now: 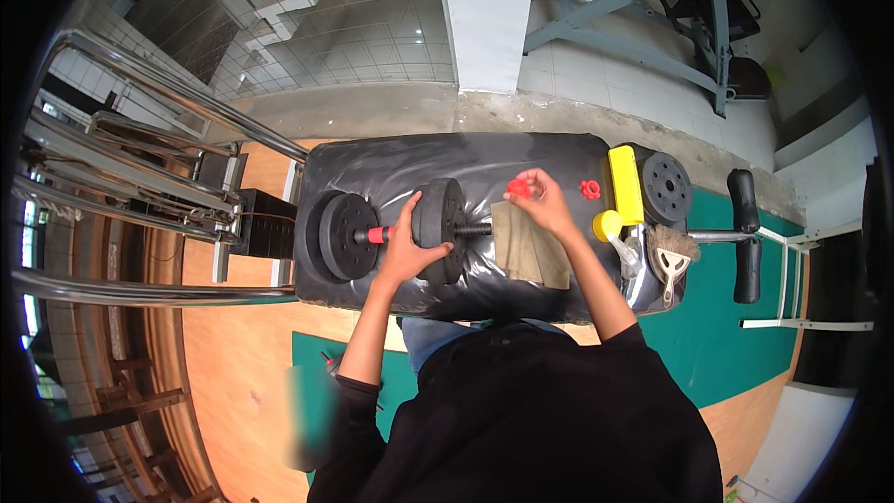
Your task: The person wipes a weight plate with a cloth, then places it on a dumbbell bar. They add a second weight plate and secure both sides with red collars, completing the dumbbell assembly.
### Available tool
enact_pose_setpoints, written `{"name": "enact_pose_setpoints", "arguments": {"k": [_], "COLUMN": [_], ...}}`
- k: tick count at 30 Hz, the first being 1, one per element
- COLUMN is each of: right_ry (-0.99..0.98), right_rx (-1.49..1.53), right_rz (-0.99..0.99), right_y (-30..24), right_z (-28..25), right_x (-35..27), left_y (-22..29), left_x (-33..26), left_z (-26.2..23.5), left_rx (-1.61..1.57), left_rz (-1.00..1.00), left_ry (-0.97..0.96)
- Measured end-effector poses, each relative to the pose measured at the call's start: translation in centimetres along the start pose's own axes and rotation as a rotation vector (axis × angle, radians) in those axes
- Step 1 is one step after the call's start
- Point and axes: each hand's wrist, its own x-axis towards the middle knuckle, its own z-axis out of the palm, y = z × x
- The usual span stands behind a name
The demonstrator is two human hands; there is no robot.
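A dumbbell (349, 236) with black plates at both ends lies across the black padded bench. My left hand (406, 250) is closed around the plates at its right end, fingers over the top and thumb toward the front. A bare threaded bar end (477, 230) sticks out to the right of those plates. My right hand (545, 203) pinches a red star-shaped collar nut (519, 188) just above and right of the bar end. Another red star nut (590, 189) rests on the bench farther right. Below my right hand lies a folded tan cloth (529, 247).
At the bench's (540, 151) right end are a yellow box (626, 184), a loose black plate (665, 187), a yellow-capped clear bottle (608, 224) and a brush (670, 264). Chrome machine rails (168, 289) stand left. Padded black rollers (744, 270) stick out at the right.
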Motion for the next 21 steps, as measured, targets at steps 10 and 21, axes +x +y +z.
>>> {"name": "enact_pose_setpoints", "arguments": {"k": [10, 21], "right_ry": [0.002, -0.189], "right_rx": [0.388, 0.052], "right_rz": [0.22, 0.01], "right_y": [5.7, 4.4], "right_z": [5.8, 4.2], "right_x": [-6.0, -5.1], "left_y": [-0.3, -0.4], "left_x": [-0.2, -0.3], "left_z": [0.0, -0.1], "left_rx": [0.019, -0.022], "left_rz": [-0.001, -0.022], "left_ry": [0.01, -0.023]}}
